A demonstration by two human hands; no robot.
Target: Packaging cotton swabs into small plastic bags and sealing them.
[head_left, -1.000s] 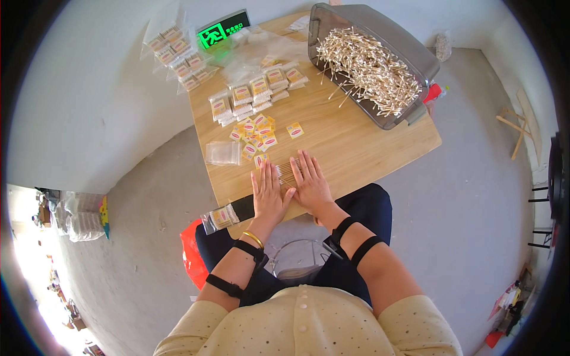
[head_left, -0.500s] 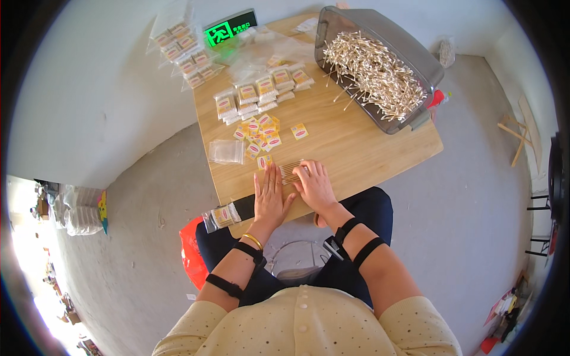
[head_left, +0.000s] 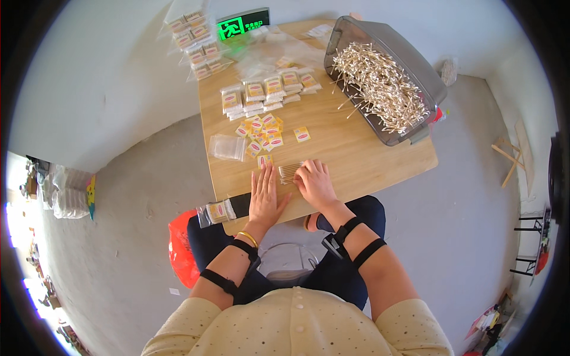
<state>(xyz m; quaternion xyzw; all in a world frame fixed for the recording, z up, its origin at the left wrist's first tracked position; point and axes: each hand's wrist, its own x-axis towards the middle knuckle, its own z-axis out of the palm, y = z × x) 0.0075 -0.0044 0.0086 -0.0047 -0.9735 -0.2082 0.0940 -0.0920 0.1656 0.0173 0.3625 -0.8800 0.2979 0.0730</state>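
A row of cotton swabs (head_left: 289, 173) lies side by side on the wooden table (head_left: 368, 169) in front of me. My right hand (head_left: 316, 184) is bent over its right end, fingertips together and closed on the swab ends; what exactly they pinch is partly hidden. To the left of the row, my left hand (head_left: 266, 196) lies flat with fingers stretched out, its fingertips by a small yellow-and-white card (head_left: 265, 161). Beside the left wrist, a filled clear packet of swabs (head_left: 219, 211) rests on a black strip (head_left: 240, 204) at the table edge.
A grey bin (head_left: 436, 89) on its side spills loose swabs (head_left: 380, 86) at the right. Stacked swab packs (head_left: 273, 89), loose cards (head_left: 261, 133), a single card (head_left: 301, 134) and empty clear bags (head_left: 227, 148) lie farther back. A lit green sign (head_left: 242, 25) stands behind.
My left hand has shifted slightly left, leaving a gap between its fingers and the swab row. The right hand stays at the right end of the row. The whole view has tilted a little.
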